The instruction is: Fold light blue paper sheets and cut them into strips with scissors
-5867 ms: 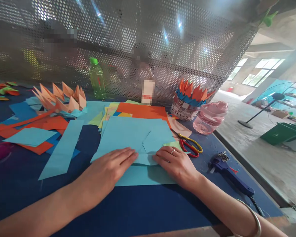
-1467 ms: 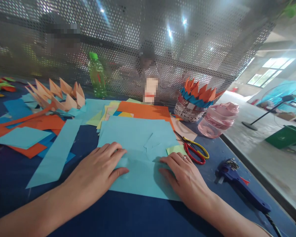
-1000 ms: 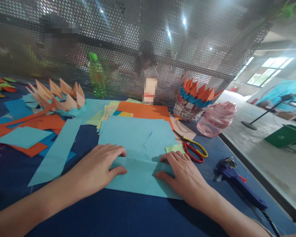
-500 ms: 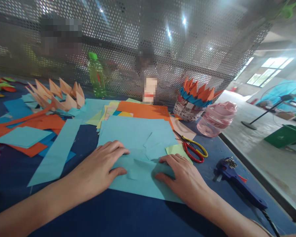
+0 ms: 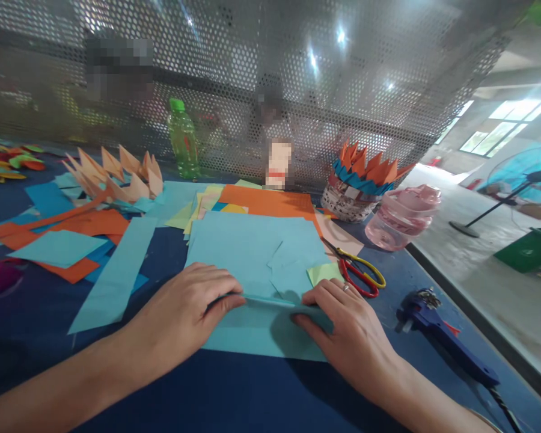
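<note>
A large light blue paper sheet (image 5: pixel 256 264) lies on the dark blue table (image 5: pixel 171 385), with a raised fold (image 5: pixel 270 300) running between my hands. My left hand (image 5: pixel 184 307) grips the fold's left end, and my right hand (image 5: pixel 347 328) holds its right end. A small pale green paper square (image 5: pixel 324 273) sits just above my right fingers. Red-and-yellow-handled scissors (image 5: pixel 358 275) lie beyond that hand, not touched. An orange sheet (image 5: pixel 265 201) lies past the blue sheet.
Right of the table lies a blue glue gun (image 5: pixel 433 340) with its cord. Folded paper crowns (image 5: pixel 117 180) and loose coloured strips fill the left. Ahead stand a green-capped bottle (image 5: pixel 183 141), a woven holder (image 5: pixel 345 201) and a pink jar (image 5: pixel 401 219), before a perforated metal screen (image 5: pixel 342 78).
The near part of the blue sheet has been bent up into a narrow fold between my hands. My hands have moved closer to it, and the view has shifted slightly.
</note>
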`<state>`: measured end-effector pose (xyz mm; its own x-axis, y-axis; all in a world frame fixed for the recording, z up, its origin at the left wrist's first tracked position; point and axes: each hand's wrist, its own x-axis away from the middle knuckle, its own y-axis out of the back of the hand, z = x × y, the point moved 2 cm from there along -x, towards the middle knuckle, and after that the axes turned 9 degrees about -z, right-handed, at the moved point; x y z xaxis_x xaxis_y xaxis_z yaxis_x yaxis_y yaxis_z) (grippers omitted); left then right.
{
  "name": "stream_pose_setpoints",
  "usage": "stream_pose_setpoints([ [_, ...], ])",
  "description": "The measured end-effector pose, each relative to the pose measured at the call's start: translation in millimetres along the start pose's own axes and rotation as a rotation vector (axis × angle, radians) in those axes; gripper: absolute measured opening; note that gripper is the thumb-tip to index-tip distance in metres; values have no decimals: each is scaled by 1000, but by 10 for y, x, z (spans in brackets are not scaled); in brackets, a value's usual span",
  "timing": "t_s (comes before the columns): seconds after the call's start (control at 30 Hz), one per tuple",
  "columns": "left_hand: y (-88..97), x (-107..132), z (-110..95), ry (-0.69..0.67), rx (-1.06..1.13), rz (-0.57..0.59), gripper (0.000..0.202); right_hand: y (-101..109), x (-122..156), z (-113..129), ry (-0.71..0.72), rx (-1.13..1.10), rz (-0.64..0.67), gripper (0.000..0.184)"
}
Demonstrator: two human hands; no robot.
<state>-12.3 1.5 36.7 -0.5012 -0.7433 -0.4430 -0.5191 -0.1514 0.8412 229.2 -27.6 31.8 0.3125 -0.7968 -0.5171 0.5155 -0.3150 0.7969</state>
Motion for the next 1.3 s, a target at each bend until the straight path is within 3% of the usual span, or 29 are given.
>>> stream_pose_setpoints([
  [0.13, 27, -27, -42, 28, -2, 64, 31, 9, -12, 15, 18, -7, -6, 10],
  [0.5, 52, -24, -123, 18, -10, 92, 33, 2, -33, 48, 83, 15, 44, 22],
  [0.7, 19, 9, -83, -30, -27, -13, 28, -12, -34, 52, 96, 68, 35, 26],
  [0.83, 46, -5, -127, -59, 18, -20, 27, -3, -31, 56, 104, 54, 37, 26],
  [1.13, 39, 6, -209, -33, 48, 83, 27, -20, -50, 178, 97, -62, 125, 31],
  [1.3, 20, 27, -298, -52, 93, 96, 27, -63, -51, 272, 123, -109, 98, 28],
])
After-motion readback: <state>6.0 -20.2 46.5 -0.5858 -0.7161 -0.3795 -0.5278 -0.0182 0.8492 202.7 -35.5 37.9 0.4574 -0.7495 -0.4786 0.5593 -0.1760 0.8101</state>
